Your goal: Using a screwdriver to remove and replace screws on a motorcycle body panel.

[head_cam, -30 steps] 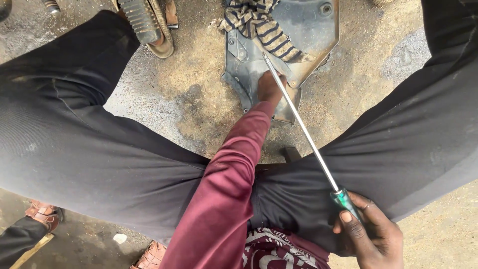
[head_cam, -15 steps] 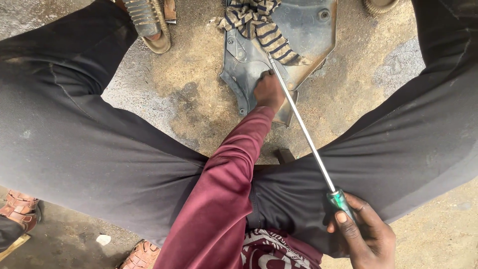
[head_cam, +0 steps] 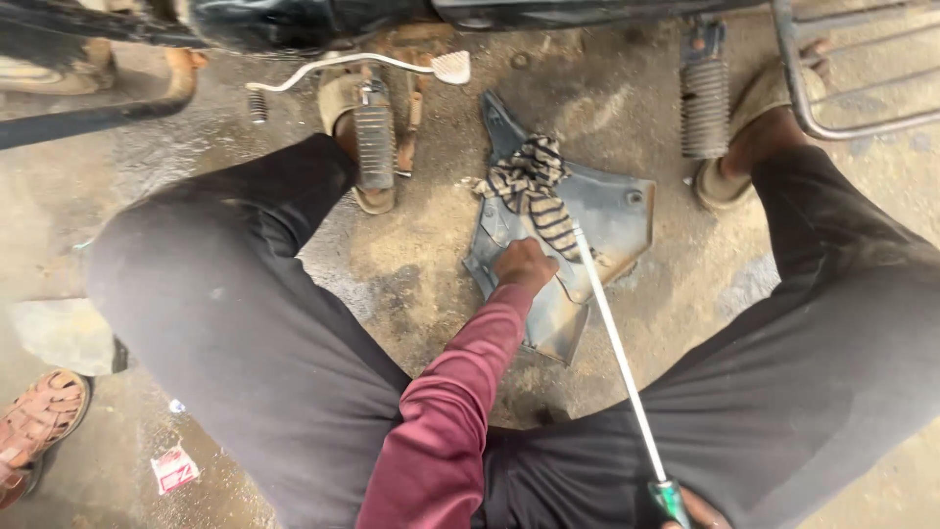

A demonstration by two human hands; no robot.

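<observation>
A grey plastic panel (head_cam: 612, 211) lies on the dirty concrete between my knees. A striped rag (head_cam: 534, 186) is bunched on its upper part. My left hand (head_cam: 524, 266), in a maroon sleeve, presses on the panel's lower left with curled fingers. My right hand (head_cam: 700, 511) is only just visible at the bottom edge, shut on the green handle of a long screwdriver (head_cam: 619, 348). The steel shaft slants up to the left. Its tip reaches the panel beside the rag, just right of my left hand.
A motorcycle's underside spans the top, with a footpeg (head_cam: 375, 137), a second footpeg (head_cam: 703, 108) and a brake pedal (head_cam: 452, 67). My sandalled foot (head_cam: 754, 147) stands by a metal rack (head_cam: 842, 78). Another person's sandalled foot (head_cam: 39, 416) and a red wrapper (head_cam: 174, 468) are at lower left.
The view has tilted up, so the motorcycle's underside now shows. My left hand stays on the panel. My right hand with the screwdriver handle has dropped to the frame's bottom edge.
</observation>
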